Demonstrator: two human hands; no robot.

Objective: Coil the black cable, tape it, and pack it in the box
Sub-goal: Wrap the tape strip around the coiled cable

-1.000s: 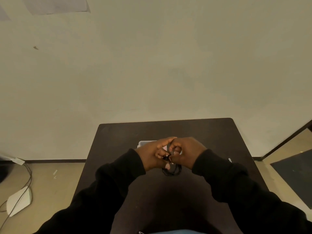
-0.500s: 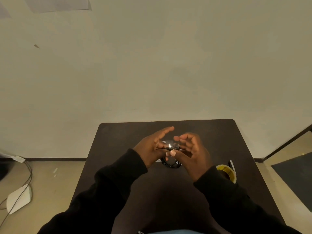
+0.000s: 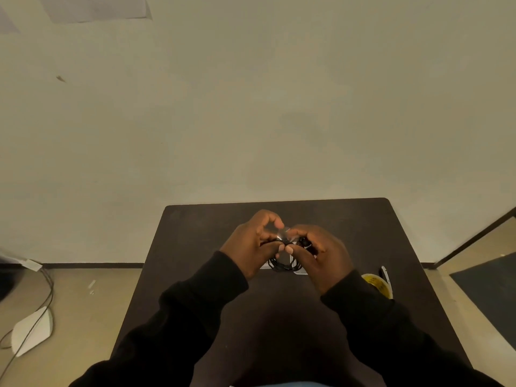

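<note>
A small coil of black cable (image 3: 283,266) hangs between both hands above the middle of the dark table (image 3: 195,247). My left hand (image 3: 252,243) pinches the coil's top from the left. My right hand (image 3: 321,252) grips it from the right, with a black plug showing by its fingers. A strip of clear tape (image 3: 282,233) glints between the fingertips at the top of the coil. Beneath the hands lies a pale box (image 3: 299,271), mostly hidden. A yellow tape roll (image 3: 378,284) sits on the table to the right of my right wrist.
The table stands against a plain wall. Its right edge borders a floor strip and a dark mat (image 3: 491,291). On the floor to the left lie a white device (image 3: 32,331) and grey cables (image 3: 47,289).
The hands have shifted slightly away from me and closed back around the coil. The right hand's fingers, spread half a second ago, now grip the cable. The tape strip has come into view.
</note>
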